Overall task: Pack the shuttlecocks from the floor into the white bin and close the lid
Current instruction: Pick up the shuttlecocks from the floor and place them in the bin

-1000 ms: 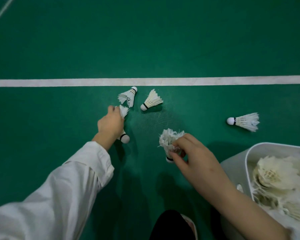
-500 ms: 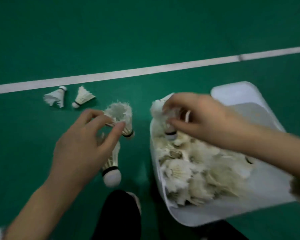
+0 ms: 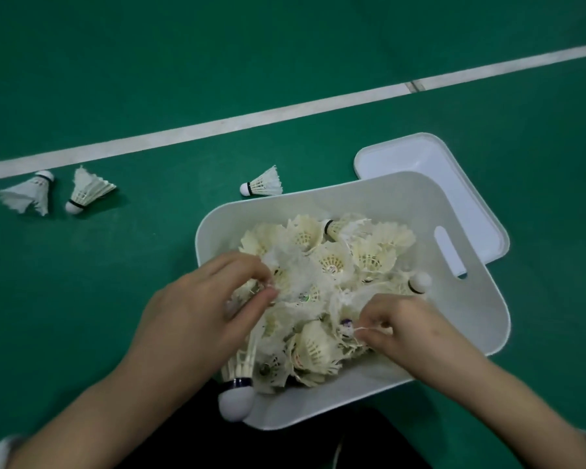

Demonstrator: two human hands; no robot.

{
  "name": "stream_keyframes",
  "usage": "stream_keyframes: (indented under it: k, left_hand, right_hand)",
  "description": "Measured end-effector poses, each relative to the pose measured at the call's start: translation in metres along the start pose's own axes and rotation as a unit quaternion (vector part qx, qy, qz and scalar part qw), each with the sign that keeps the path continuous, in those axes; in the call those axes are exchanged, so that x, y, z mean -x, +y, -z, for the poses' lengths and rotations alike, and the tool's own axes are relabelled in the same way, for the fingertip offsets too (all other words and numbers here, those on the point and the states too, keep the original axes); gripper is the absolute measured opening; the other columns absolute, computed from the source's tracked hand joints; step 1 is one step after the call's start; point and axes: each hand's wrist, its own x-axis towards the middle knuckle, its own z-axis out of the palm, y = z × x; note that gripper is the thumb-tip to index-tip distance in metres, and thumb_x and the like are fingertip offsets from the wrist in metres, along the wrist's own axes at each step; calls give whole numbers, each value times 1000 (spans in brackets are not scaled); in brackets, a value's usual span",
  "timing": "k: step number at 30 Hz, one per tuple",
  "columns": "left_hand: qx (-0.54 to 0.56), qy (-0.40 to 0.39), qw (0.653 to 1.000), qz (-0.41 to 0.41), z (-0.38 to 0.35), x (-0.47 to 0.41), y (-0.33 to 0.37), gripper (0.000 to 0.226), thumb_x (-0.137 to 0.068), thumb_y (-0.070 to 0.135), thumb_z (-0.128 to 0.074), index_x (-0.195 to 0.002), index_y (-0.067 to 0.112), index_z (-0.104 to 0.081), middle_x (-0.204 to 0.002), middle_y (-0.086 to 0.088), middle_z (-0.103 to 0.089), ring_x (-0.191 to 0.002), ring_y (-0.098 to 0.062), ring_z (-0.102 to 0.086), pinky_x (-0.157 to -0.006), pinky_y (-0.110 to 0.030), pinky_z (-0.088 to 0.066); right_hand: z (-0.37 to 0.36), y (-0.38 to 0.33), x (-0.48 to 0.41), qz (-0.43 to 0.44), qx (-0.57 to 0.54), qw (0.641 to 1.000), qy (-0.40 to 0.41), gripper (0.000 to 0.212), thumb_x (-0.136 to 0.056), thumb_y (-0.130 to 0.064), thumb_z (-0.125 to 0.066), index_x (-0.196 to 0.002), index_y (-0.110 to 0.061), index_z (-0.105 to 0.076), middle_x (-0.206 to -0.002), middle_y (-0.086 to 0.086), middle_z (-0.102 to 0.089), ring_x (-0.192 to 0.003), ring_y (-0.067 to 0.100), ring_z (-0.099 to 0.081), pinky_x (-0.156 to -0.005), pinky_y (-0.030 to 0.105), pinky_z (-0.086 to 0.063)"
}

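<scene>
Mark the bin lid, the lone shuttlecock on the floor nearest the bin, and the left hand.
bin lid (image 3: 416, 164), head view, bare flat face.
lone shuttlecock (image 3: 264, 182), head view, feather skirt.
left hand (image 3: 197, 316), head view, back of the hand.

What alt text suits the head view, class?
The left hand and right hand pinch shuttlecocks over a heaped white bin. Three loose shuttlecocks lie on the green floor, and the lid lies off, at the bin's far side.
</scene>
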Motion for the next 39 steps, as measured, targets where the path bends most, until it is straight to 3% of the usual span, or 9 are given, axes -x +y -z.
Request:
stream_keyframes:
  k: [11, 14, 16, 20, 22, 26, 31, 35, 39]
  left_hand:
    - [-22, -23, 999, -39, -13, -2, 19, 20, -83, 57, -40, -87, 40, -50, -103, 27, -55, -86, -1, -61, -56, -33, -53]
    - [-10, -28, 998, -60, -13, -3, 21, 18, -85, 55, -42, -88, 38, -50, -104, 25, -55, -91, 0, -61, -60, -32, -53]
    - [2, -28, 997, -73, -11, -4, 22, 17, -85, 52, -44, -88, 36, -50, -103, 22, -54, -88, 0, -59, -63, -29, -50]
    - [12, -46, 996, -74, -10, -4, 25, 19, -85, 53, -46, -86, 35, -47, -99, 19, -54, -81, 7, -53, -66, -13, -43]
    - [36, -32, 998, -36, -6, -2, 24, 23, -84, 59, -46, -94, 39, -47, -88, 14, -55, -73, 13, -53, -65, -4, -40]
    - [119, 26, 992, 25, 12, 0, 8, 31, -82, 63, -42, -103, 41, -46, -68, 9, -58, -63, -3, -57, -55, -10, -40]
    - [129, 35, 991, 12, 18, -3, -4, 27, -80, 51, -52, -104, 42, -47, -96, 22, -57, -89, 0, -59, -76, -9, -45]
    - [100, 56, 993, -6, 18, -1, -7, 24, -84, 32, -63, -100, 42, -48, -93, 19, -57, -87, 1, -58, -75, -8, -43]
    - [69, 54, 996, -18, 20, 4, -13, 12, -84, 32, -62, -91, 35, -53, -92, 19, -57, -86, 6, -55, -75, -2, -38]
  right_hand:
    - [21, 0, 1, 51, 54, 997, -3, 33, -89, -39, -55, -121, -34, -56, -128, -17, -52, -119, 9, -49, -101, 29, -38]
    - [40, -13, 10, 124, -39, 984, 121, 31, -85, -43, -57, -116, -39, -56, -119, -25, -50, -103, -4, -52, -86, 16, -43]
    - [37, -25, 10, 161, -91, 979, 90, 31, -81, -48, -56, -110, -37, -59, -116, -25, -51, -97, -4, -52, -78, 9, -42]
    - [10, -38, 6, 195, -31, 974, 109, 26, -80, -41, -45, -89, -25, -64, -103, -14, -60, -94, 11, -59, -69, 33, -54]
    - [15, -33, 6, 177, -59, 973, 140, 28, -81, -45, -43, -82, -26, -64, -91, -17, -60, -85, 5, -57, -66, 25, -50]
    - [26, -23, 14, 135, -82, 975, 159, 21, -78, -54, -46, -71, -38, -57, -69, -27, -51, -73, -2, -48, -66, 11, -36]
    - [-21, -25, 0, 153, 66, 986, 20, 17, -83, -37, -59, -82, -24, -70, -83, -13, -63, -80, 12, -43, -66, 31, -48]
    - [-53, -28, -14, 186, 176, 966, -35, 14, -57, -22, -78, -61, -23, -64, -72, -12, -63, -71, 15, -49, -49, 22, -49]
    - [-37, -33, -11, 185, 107, 975, -53, 21, -84, -25, -56, -104, -26, -64, -111, -12, -59, -101, 14, -43, -86, 31, -45]
